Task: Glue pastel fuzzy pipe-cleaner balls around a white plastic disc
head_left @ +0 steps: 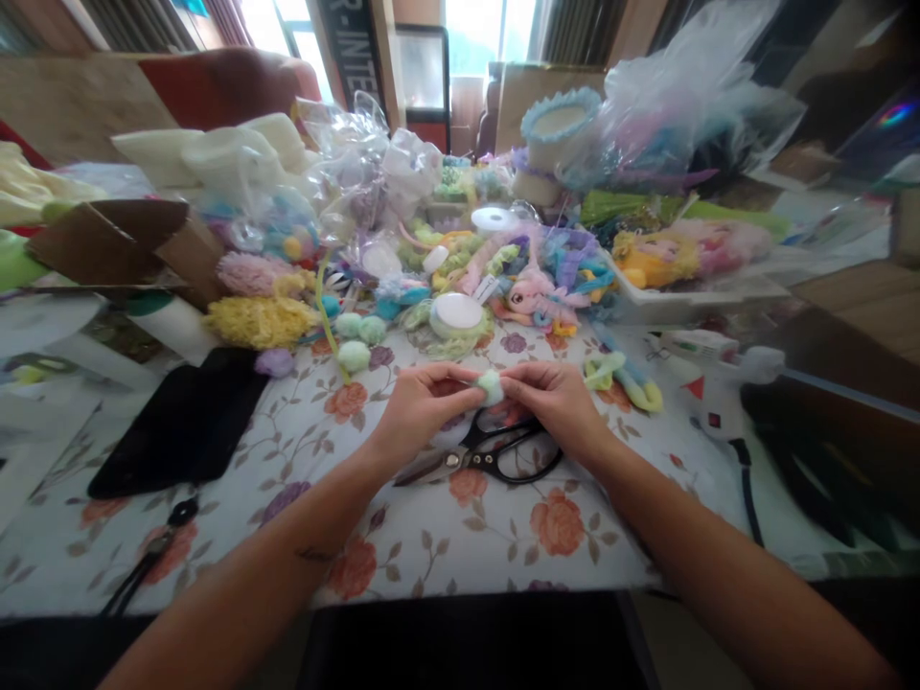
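Between my two hands, over the middle of the table, is a small pale green and white pom-pom (490, 387). My left hand (424, 402) pinches its left side with thumb and fingertips, and my right hand (552, 398) grips its right side the same way. Just below them, black-handled scissors (495, 460) lie on the flowered tablecloth (431, 546), blades pointing left. Several mint green pom-poms (355, 356) rest beyond my left hand. To the right of my right hand is a curled pale green and blue fabric piece (632, 379).
A black tablet (183, 426) lies at the left, with a hot glue gun (708, 355) at the right. Across the back are a heap of plush pieces (539, 287), yellow yarn (260, 322), a white spool (458, 314), a white tray (668, 302) with dolls, and plastic bags (676, 105).
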A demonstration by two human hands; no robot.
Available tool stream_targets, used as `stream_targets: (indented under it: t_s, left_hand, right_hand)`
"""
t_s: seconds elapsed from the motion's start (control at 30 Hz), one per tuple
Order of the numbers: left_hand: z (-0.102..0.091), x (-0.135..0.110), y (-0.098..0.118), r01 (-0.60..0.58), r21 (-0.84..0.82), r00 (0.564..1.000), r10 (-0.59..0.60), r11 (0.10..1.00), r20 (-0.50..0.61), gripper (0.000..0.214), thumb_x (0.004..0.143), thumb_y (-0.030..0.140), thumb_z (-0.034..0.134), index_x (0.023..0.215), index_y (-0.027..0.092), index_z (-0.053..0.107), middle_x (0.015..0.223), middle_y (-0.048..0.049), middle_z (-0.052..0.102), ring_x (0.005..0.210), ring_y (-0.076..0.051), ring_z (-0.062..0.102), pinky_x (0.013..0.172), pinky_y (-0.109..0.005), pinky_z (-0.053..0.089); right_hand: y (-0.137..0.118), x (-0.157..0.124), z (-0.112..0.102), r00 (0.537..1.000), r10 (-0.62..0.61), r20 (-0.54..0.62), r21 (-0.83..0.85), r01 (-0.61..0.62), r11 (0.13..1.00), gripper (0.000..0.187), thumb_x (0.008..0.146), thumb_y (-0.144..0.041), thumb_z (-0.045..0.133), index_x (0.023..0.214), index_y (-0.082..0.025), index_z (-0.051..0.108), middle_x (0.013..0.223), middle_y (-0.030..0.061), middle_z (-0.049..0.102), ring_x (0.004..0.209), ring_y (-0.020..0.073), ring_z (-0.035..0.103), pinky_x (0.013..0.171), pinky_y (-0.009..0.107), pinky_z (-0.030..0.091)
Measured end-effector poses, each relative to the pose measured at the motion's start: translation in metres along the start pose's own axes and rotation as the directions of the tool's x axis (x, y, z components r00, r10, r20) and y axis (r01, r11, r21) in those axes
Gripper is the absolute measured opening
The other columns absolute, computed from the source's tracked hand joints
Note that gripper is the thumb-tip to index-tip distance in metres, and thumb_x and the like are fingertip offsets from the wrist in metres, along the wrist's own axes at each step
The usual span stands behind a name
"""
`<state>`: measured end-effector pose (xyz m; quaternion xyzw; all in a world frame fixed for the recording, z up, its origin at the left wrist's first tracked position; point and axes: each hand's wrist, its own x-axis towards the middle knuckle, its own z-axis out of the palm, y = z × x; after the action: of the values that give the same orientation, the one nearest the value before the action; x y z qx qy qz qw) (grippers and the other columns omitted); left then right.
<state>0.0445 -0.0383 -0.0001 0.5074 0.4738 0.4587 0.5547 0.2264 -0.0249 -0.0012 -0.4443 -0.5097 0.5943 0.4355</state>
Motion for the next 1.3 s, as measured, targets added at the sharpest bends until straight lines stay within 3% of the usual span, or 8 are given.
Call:
stream_targets:
  t_s: [0.23, 0.43, 0.6, 0.8, 1.0, 1.2, 1.3]
  left_hand:
    - [-0.006, 0.005, -0.007, 0.108, -0.17, 0.989, -0.09, 0.98, 0.115, 0.018, 0.068, 0.021, 0.082, 0.085, 0.018, 0.076, 0.073, -0.0004, 0.073, 0.062, -0.008, 0.061, 0.059, -0.018, 0.045]
    - [-0.004, 0.003, -0.006, 0.126, -0.152, 0.988, -0.111, 0.98, 0.104, 0.015, 0.069, 0.018, 0.079, 0.083, 0.014, 0.077, 0.072, -0.0042, 0.074, 0.062, -0.009, 0.062, 0.06, -0.019, 0.046]
    - [-0.002, 0.001, -0.003, 0.045, -0.103, 0.999, -0.041, 0.994, 0.034, 0.021, 0.067, 0.021, 0.081, 0.087, 0.015, 0.077, 0.077, -0.0046, 0.076, 0.068, -0.013, 0.066, 0.065, -0.022, 0.051]
    - [-0.002, 0.001, 0.003, -0.034, -0.112, 0.999, 0.038, 0.993, 0.029, 0.031, 0.074, 0.029, 0.079, 0.102, 0.018, 0.074, 0.09, -0.0037, 0.077, 0.081, -0.015, 0.07, 0.077, -0.026, 0.056]
    - [-0.003, 0.002, 0.0, 0.009, -0.106, 1.0, -0.009, 0.994, 0.003, 0.021, 0.07, 0.026, 0.082, 0.088, 0.017, 0.077, 0.077, -0.0017, 0.075, 0.07, -0.012, 0.068, 0.07, -0.021, 0.054]
    - [-0.008, 0.004, 0.0, 0.177, -0.151, 0.982, -0.164, 0.973, 0.092, 0.017, 0.064, 0.017, 0.082, 0.082, 0.016, 0.079, 0.069, -0.002, 0.074, 0.06, -0.008, 0.062, 0.058, -0.016, 0.048]
    - [-0.009, 0.004, 0.001, 0.187, -0.162, 0.98, -0.173, 0.969, 0.096, 0.015, 0.062, 0.014, 0.082, 0.077, 0.015, 0.079, 0.066, -0.0021, 0.073, 0.058, -0.007, 0.061, 0.056, -0.015, 0.047]
  right_hand:
    - [-0.001, 0.0, -0.001, 0.999, 0.002, 0.04, 0.037, -0.003, 0.999, 0.031, 0.062, -0.041, 0.085, 0.078, -0.016, 0.078, 0.064, 0.0014, 0.072, 0.05, 0.0123, 0.066, 0.054, 0.024, 0.057]
    - [0.004, 0.0, 0.002, 0.997, -0.055, 0.045, 0.024, 0.054, 0.998, 0.025, 0.062, -0.039, 0.085, 0.074, -0.018, 0.078, 0.062, 0.0008, 0.073, 0.053, 0.0127, 0.068, 0.055, 0.022, 0.058]
    - [0.004, 0.0, 0.0, 0.996, -0.084, 0.012, 0.0, 0.084, 0.996, 0.02, 0.065, -0.035, 0.084, 0.075, -0.018, 0.078, 0.062, -0.0001, 0.073, 0.052, 0.0123, 0.069, 0.052, 0.02, 0.056]
    - [0.002, -0.002, -0.001, 0.981, -0.132, -0.144, -0.057, 0.125, 0.991, 0.019, 0.071, -0.032, 0.079, 0.085, -0.019, 0.078, 0.069, 0.0011, 0.075, 0.057, 0.0158, 0.071, 0.048, 0.021, 0.055]
    - [0.005, -0.001, 0.001, 0.97, -0.24, -0.039, -0.173, 0.23, 0.958, 0.011, 0.075, -0.026, 0.075, 0.084, -0.022, 0.08, 0.074, -0.0004, 0.076, 0.059, 0.014, 0.07, 0.056, 0.023, 0.058]
    - [0.008, -0.004, 0.0, 0.945, -0.325, 0.03, -0.318, 0.317, 0.893, 0.011, 0.077, -0.023, 0.072, 0.085, -0.023, 0.08, 0.071, 0.0, 0.076, 0.063, 0.0157, 0.07, 0.059, 0.025, 0.056]
    - [0.01, -0.006, -0.001, 0.933, -0.357, 0.04, -0.34, 0.349, 0.873, 0.011, 0.077, -0.022, 0.072, 0.085, -0.022, 0.08, 0.075, 0.0008, 0.077, 0.066, 0.0163, 0.07, 0.061, 0.026, 0.056]
